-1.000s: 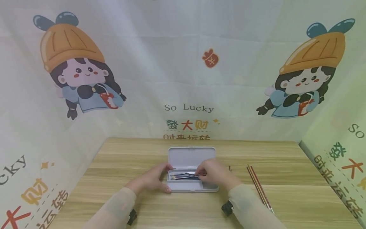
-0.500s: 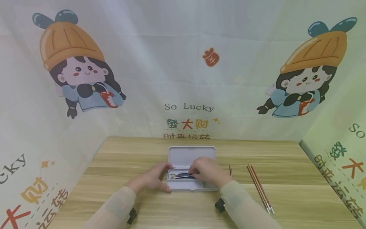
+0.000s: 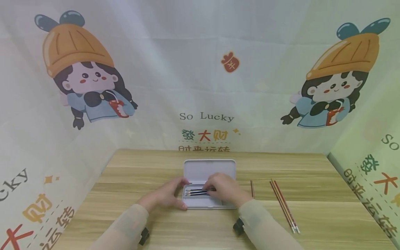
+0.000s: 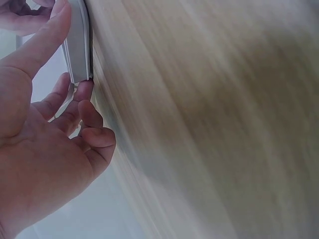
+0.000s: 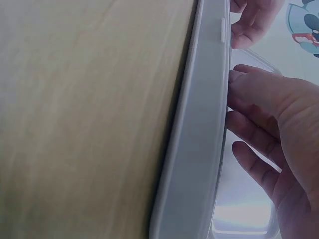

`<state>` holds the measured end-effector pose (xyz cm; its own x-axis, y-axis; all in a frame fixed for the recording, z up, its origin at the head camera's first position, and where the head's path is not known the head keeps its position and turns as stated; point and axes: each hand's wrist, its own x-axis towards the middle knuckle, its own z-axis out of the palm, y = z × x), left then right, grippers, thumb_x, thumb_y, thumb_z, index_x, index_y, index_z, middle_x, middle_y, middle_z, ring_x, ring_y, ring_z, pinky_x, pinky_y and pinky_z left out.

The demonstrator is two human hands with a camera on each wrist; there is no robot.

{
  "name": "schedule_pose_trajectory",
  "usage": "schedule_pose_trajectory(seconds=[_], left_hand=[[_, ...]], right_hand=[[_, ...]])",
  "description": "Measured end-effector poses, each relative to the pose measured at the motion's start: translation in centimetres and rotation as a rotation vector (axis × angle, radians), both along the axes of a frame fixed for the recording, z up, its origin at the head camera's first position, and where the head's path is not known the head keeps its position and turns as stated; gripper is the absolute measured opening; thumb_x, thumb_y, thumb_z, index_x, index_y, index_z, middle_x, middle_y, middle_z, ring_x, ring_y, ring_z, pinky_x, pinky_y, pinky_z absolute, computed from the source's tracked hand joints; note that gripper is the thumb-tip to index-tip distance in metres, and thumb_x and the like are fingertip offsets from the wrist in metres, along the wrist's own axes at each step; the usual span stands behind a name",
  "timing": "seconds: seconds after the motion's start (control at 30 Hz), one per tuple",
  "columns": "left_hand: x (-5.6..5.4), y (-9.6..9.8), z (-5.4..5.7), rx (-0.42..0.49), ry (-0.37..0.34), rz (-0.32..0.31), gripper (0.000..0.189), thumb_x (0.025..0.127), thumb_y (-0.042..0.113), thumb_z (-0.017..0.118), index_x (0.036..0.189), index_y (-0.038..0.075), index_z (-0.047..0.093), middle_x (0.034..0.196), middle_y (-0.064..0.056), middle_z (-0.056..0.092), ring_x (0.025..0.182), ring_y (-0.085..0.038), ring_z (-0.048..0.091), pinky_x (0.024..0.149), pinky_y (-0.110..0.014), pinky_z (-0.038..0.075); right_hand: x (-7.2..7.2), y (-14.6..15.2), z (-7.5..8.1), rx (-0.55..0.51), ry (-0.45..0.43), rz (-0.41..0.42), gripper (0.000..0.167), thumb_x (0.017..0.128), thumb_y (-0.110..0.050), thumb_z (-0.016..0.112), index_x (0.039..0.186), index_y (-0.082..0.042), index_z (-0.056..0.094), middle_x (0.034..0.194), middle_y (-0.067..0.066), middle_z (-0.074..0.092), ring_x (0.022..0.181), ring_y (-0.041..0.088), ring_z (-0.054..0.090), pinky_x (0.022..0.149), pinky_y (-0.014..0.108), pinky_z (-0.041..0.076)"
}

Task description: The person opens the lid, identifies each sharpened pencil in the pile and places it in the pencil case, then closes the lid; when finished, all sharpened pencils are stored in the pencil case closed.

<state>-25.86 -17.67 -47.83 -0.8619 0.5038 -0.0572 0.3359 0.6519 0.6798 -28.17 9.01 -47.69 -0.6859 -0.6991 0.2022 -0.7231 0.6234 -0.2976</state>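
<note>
A white pencil case (image 3: 206, 208) lies on the table with its lid (image 3: 200, 170) raised at the back. Several dark pencils (image 3: 195, 192) lie side by side in its rear compartment, light tips to the left. My left hand (image 3: 170, 194) grips the case's left end, thumb at the front corner and fingers behind; the left wrist view shows fingertips against the case's end (image 4: 79, 45). Over the rear compartment, my right hand (image 3: 223, 187) pinches a dark pencil among the others. In the right wrist view the case's front wall (image 5: 197, 129) hides the right fingertips.
To the right of the case, a short brown pencil-like stick (image 3: 252, 189) lies on the wooden table (image 3: 150, 170). Farther right are red and yellow pencils (image 3: 284, 208) with pale ends towards me. A printed cloth (image 3: 206, 80) hangs behind and along both sides.
My right hand has moved a little left along the case. The pencil in it, slanted across the others before, now lies in line with them. My left hand stays put.
</note>
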Motion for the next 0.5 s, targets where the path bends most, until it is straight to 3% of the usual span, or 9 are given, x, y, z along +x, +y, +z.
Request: schedule_pose_trajectory(seconds=[0.33,0.5], left_hand=[[0.0,0.2,0.0,-0.008,-0.003,0.012,0.081,0.068,0.018,0.095,0.136,0.003,0.053,0.137,-0.022,0.058,0.135,-0.044,0.05,0.12,-0.064,0.033],[-0.1,0.2,-0.2,-0.006,-0.003,0.02,0.082,0.068,0.019,0.095,0.136,0.004,0.053,0.138,-0.022,0.058,0.136,-0.044,0.049,0.121,-0.064,0.032]], right_hand=[[0.6,1.7,1.1,-0.115,-0.029,-0.094,0.015,0.089,-0.012,0.078,0.104,-0.012,0.08,0.105,0.002,0.076,0.104,0.022,0.069,0.097,0.042,0.057],[-0.2,3.0,2.1,-0.159,0.065,-0.194,0.024,0.087,-0.013,0.081,0.11,-0.012,0.078,0.119,0.007,0.071,0.115,0.029,0.065,0.103,0.047,0.055]])
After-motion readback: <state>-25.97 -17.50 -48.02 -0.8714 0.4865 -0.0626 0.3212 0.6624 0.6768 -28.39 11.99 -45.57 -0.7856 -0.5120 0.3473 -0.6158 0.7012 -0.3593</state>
